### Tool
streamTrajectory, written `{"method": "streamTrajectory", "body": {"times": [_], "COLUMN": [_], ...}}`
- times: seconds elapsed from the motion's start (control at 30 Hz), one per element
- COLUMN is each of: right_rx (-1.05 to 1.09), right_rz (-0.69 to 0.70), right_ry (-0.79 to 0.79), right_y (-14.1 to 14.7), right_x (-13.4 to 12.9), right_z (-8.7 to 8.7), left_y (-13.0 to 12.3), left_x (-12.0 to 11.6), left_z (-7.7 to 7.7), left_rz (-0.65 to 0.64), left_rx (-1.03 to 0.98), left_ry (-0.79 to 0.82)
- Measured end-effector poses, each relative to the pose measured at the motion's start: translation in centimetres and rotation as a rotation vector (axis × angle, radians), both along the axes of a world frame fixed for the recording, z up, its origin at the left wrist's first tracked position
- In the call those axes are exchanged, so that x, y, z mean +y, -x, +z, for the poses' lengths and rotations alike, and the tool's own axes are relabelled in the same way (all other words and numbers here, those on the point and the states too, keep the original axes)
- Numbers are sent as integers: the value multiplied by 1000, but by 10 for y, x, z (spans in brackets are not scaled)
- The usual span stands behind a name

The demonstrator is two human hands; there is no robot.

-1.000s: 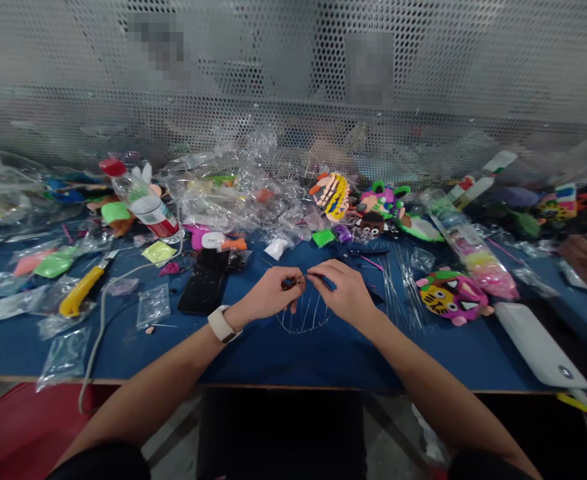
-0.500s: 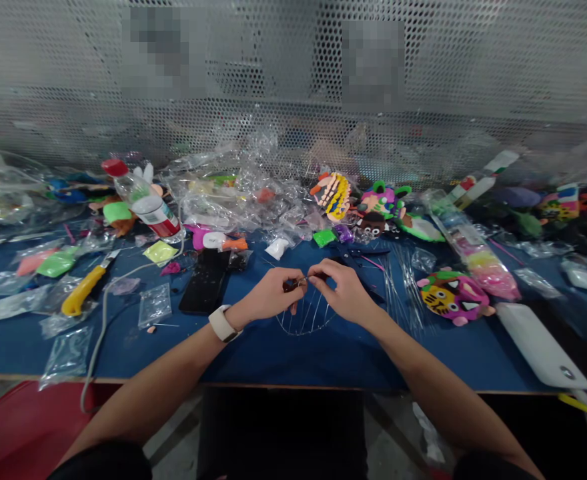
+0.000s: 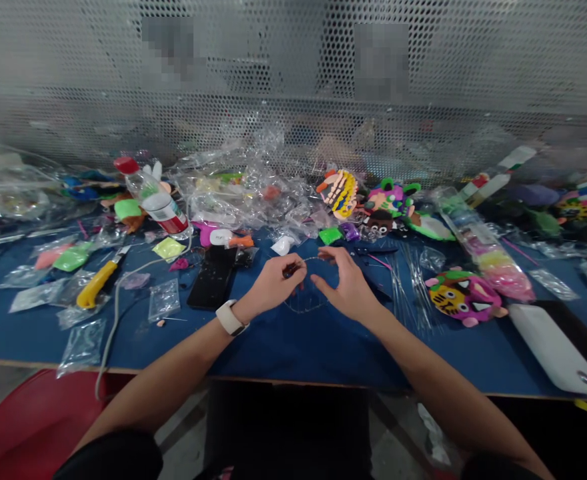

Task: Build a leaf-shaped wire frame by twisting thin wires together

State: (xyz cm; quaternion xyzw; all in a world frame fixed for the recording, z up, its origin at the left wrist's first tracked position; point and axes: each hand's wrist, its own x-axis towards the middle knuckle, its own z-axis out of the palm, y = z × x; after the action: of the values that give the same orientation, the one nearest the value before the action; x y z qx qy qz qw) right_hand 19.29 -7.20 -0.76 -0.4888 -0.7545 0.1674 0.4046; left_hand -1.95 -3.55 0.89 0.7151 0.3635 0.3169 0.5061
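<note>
The thin wire loop (image 3: pixel 302 311) sits between the two hands, over the blue tabletop (image 3: pixel 293 353). The left hand (image 3: pixel 273 283) pinches it, while the right hand (image 3: pixel 346 283) now spreads thumb from forefinger; half a second ago those tips met near the left's. So the left seems to bear the wire alone, though I can't tell whether a right fingertip brushes it. The black phone (image 3: pixel 211 279) lies nearby. A co-worker's hand, at far right a second ago, is gone.
</note>
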Motion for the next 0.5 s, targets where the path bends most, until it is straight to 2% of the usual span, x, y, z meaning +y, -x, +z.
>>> {"method": "streamTrajectory", "body": {"times": [0.07,0.13,0.23,0.3,0.37,0.5], "right_rx": [-83,-99,63,228,401,771], "right_rz": [-106,-159,-212,-213,-155,17], "right_ry": [-177,-286,-275,-162,11,456], "right_y": [0,1,4,9,16,31], "right_x": [0,-1,-4,-4,-2,5], "right_z": [0,1,0,-7,-18,-36], "left_y": [-1,-3,-3,-2,0,2], "left_x": [1,3,6,8,9,8], "left_z": [-2,-3,-4,-4,-4,-2], "left_rz": [43,95,202,270,301,244], "left_rx": [-71,-146,-291,-384,-456,-544], "left_ry": [4,21,36,14,-21,-28]}}
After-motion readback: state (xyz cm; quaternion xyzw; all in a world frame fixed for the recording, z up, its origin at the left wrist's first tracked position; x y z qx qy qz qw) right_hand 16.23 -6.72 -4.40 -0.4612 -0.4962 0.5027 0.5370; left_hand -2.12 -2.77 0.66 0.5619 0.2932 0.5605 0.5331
